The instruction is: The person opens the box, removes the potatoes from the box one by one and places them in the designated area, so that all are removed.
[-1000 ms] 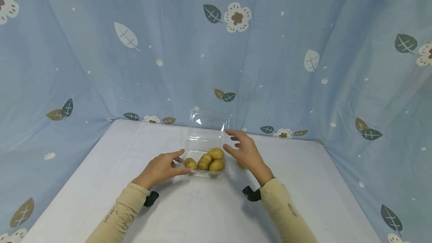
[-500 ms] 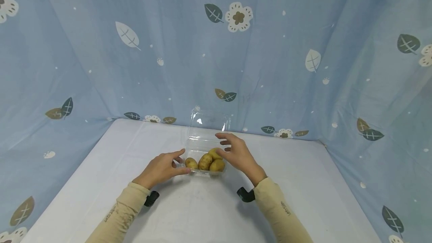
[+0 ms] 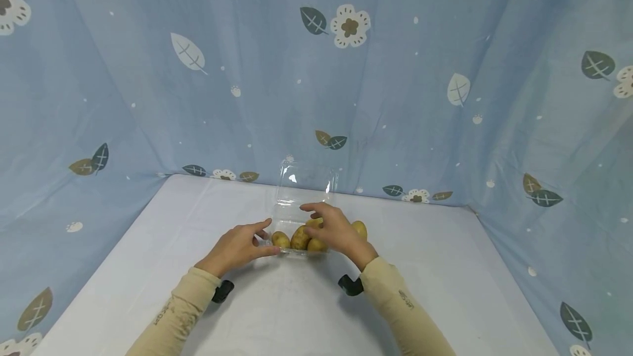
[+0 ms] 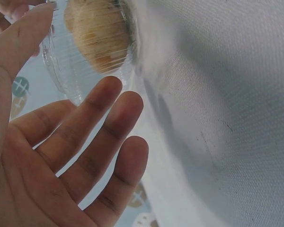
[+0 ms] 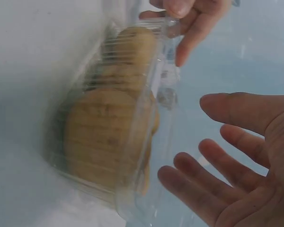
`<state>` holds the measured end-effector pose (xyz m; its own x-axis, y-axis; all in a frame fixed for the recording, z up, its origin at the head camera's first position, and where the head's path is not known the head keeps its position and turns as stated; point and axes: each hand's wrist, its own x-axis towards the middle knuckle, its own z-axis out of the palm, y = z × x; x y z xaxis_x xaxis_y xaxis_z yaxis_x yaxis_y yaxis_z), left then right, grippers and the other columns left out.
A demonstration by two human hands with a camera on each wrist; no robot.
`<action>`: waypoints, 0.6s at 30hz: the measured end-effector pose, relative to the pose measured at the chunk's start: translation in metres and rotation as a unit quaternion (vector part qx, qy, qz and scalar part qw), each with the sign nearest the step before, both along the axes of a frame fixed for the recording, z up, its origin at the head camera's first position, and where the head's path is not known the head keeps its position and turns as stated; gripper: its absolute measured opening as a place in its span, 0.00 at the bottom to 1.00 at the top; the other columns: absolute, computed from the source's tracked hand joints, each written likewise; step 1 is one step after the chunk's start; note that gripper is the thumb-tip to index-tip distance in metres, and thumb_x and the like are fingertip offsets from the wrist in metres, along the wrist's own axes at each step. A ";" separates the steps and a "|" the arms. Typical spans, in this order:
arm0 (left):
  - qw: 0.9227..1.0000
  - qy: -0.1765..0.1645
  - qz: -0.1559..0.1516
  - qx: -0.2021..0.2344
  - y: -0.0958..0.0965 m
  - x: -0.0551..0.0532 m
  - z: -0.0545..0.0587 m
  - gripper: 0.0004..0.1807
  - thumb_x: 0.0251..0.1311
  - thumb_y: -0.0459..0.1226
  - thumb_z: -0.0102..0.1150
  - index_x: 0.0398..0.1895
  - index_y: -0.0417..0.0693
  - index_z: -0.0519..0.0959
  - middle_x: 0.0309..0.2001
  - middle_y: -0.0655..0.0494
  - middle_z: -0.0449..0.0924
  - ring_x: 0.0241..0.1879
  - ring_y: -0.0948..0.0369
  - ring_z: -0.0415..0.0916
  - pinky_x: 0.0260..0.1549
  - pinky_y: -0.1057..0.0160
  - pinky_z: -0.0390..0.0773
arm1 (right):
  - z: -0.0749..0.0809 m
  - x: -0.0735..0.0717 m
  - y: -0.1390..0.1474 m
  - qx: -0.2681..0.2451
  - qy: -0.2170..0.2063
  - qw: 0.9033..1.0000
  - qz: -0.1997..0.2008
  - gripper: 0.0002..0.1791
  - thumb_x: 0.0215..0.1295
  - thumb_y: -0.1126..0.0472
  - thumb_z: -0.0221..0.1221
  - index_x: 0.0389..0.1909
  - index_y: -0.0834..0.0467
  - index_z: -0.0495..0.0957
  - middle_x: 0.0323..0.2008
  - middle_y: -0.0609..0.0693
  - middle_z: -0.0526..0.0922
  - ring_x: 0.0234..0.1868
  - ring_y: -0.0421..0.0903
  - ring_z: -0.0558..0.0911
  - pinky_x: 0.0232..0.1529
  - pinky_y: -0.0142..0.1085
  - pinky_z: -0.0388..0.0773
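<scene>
A clear plastic clamshell box (image 3: 296, 253) holds several potatoes (image 3: 281, 239), its lid (image 3: 306, 180) raised at the back. At its left end, my left hand (image 3: 237, 247) has the thumb at the front rim, fingers spread and relaxed. Seen in the left wrist view, the left fingers (image 4: 125, 116) are extended beside the box wall. My right hand (image 3: 336, 228) hovers over the box's right part with loosely bent fingers and nothing in them, partly covering the potatoes. In the right wrist view, the right fingers (image 5: 199, 189) are spread apart near the box rim.
Another potato (image 3: 360, 229) lies on the white tablecloth (image 3: 277, 312), just right of the box and partly behind the right hand. A blue patterned curtain (image 3: 267, 98) encloses the back and sides.
My right hand has moved left across the box's right end and over the potatoes, bringing the loose potato on its right into sight. The left hand has stayed in place.
</scene>
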<state>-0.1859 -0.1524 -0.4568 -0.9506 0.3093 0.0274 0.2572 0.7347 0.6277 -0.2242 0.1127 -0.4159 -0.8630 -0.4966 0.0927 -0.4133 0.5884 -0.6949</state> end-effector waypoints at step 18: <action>1.000 -0.005 0.005 0.003 0.001 0.001 -0.001 0.49 0.53 0.65 0.69 0.74 0.48 0.70 0.49 0.61 0.85 0.39 0.67 0.79 0.39 0.58 0.79 | -0.015 -0.010 -0.019 0.107 0.012 0.993 0.039 0.25 0.63 0.61 0.70 0.62 0.58 0.80 0.58 0.51 0.82 0.51 0.47 0.81 0.54 0.39 0.78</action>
<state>-0.1853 -0.1509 -0.4575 -0.9541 0.2988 0.0197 0.2427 0.7332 0.6353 -0.2338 0.0939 -0.4306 -0.8196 -0.5729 -0.0021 -0.4784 0.6865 -0.5475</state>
